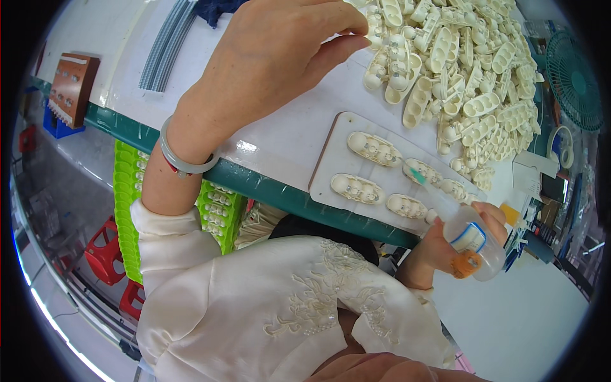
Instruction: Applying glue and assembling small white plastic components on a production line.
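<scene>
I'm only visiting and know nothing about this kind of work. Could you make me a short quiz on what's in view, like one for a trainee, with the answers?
1. What does the person's right hand hold?
2. True or false: the white board lies between the person and the loose heap of cream pod-shaped pieces.
3. Which is nearest to the left hand?
a) the green fan
b) the loose heap
c) the red stools

Key:
1. A translucent bottle with a label.
2. True.
3. b
</scene>
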### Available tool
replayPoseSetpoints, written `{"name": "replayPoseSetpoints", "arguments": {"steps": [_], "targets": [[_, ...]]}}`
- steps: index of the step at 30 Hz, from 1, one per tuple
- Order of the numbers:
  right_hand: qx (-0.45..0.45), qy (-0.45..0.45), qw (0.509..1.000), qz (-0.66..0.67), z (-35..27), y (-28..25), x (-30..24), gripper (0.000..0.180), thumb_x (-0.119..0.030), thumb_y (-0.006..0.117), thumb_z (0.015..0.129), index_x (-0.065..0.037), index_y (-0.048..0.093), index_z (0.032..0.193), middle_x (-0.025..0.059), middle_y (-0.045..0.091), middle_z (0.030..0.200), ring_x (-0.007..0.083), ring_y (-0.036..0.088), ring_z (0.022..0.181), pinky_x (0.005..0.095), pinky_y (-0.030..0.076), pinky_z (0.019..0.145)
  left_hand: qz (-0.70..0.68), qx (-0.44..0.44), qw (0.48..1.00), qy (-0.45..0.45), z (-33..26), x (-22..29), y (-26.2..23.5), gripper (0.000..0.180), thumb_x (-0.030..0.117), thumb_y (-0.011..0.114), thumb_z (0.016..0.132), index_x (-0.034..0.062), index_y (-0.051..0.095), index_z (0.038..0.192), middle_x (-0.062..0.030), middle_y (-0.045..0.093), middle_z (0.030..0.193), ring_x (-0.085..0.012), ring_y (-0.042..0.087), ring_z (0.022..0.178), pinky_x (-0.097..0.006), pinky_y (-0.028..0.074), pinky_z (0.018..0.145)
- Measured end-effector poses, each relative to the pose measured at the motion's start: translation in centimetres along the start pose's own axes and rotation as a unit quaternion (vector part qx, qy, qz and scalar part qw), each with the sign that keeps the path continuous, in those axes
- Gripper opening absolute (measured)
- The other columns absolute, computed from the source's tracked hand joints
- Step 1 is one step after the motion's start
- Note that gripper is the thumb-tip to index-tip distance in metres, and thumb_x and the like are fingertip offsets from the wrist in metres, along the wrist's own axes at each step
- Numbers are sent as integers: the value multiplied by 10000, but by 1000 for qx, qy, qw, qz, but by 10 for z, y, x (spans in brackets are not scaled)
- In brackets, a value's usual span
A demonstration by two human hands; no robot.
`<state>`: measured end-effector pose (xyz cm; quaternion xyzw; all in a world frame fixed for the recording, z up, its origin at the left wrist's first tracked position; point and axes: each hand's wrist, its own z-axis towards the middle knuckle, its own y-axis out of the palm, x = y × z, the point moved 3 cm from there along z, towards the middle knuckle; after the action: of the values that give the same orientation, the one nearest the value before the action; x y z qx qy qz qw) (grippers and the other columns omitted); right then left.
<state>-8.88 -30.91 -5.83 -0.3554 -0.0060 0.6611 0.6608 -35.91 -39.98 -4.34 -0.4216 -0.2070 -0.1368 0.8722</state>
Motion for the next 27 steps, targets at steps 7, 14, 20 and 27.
{"name": "replayPoseSetpoints", "arguments": {"steps": [7,14,20,27], "targets": [[-10,72,995,63,-4,-8,1,222,-128,619,788,16,485,891,137,544,815,214,548,732,286,457,634,43,2,999,-4,-4,2,5,133,65,706,759,29,658,877,-58,653,856,-186,630,739,-243,495,642],[-32,58,997,30,-9,-1,6,304,-142,710,753,-15,488,916,121,548,821,204,553,758,257,453,666,18,40,999,22,2,-3,4,120,49,707,747,17,644,843,-89,628,851,-223,617,740,-279,488,629],[-30,72,995,55,-10,1,8,310,-199,708,774,-18,500,917,138,562,805,201,560,772,268,459,671,0,46,999,21,5,1,1,112,3,710,724,-11,628,799,-122,609,798,-248,604,726,-303,482,628],[-25,6,996,81,-7,-13,10,229,-166,603,830,20,487,898,150,545,781,214,556,746,252,459,536,58,16,998,16,-1,-1,6,135,63,701,770,23,658,891,-60,653,916,-189,640,787,-249,500,662]]}}
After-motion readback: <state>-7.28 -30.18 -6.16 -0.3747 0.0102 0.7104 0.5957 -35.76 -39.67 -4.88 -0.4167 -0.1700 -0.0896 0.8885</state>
